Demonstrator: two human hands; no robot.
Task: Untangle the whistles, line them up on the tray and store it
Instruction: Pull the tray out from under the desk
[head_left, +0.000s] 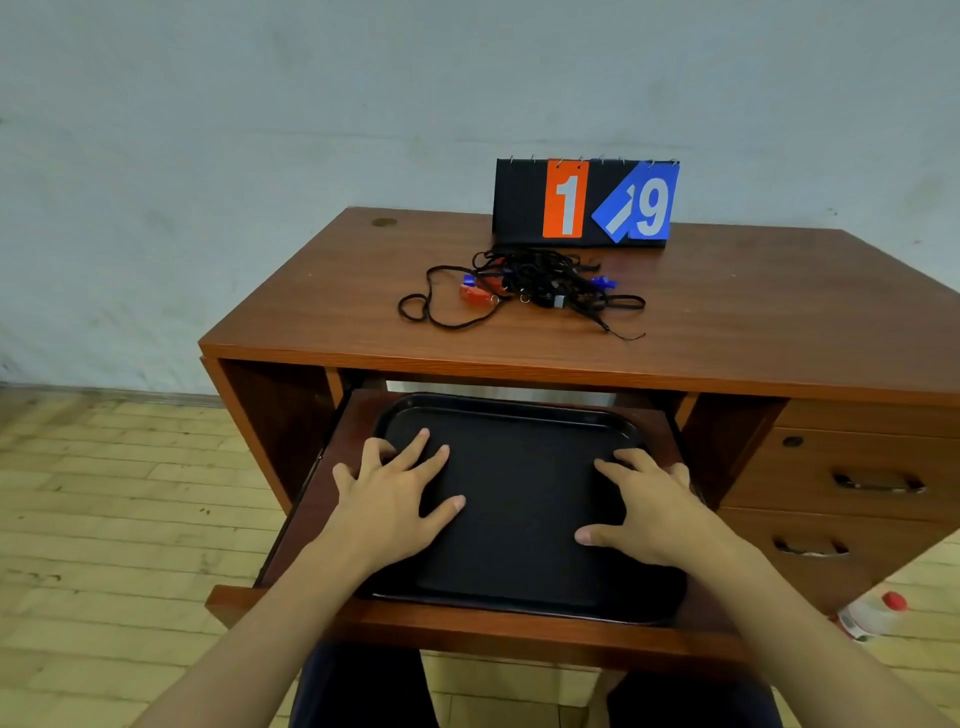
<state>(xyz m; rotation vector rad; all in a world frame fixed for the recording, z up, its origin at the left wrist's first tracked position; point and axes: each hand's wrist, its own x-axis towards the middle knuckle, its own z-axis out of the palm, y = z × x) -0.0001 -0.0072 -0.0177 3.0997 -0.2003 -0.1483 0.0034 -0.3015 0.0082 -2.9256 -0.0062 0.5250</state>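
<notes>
A black tray (519, 587) lies in the pulled-out sliding shelf (467, 631) under the desk top. My left hand (395, 493) rests flat on the tray's left side with fingers spread. My right hand (649, 509) lies on the tray's right side, fingers spread, outer fingers over the rim. On the desk top sits a tangle of whistles (524, 288) with black lanyards knotted together; a red whistle (475, 295) and a blue whistle (602, 283) show in the heap.
A flip scoreboard (584, 202) showing 1 and 9 stands at the back of the wooden desk (753, 322). Closed drawers (857, 483) fill the desk's right side. A plastic bottle with a red cap (872, 613) lies on the floor at right.
</notes>
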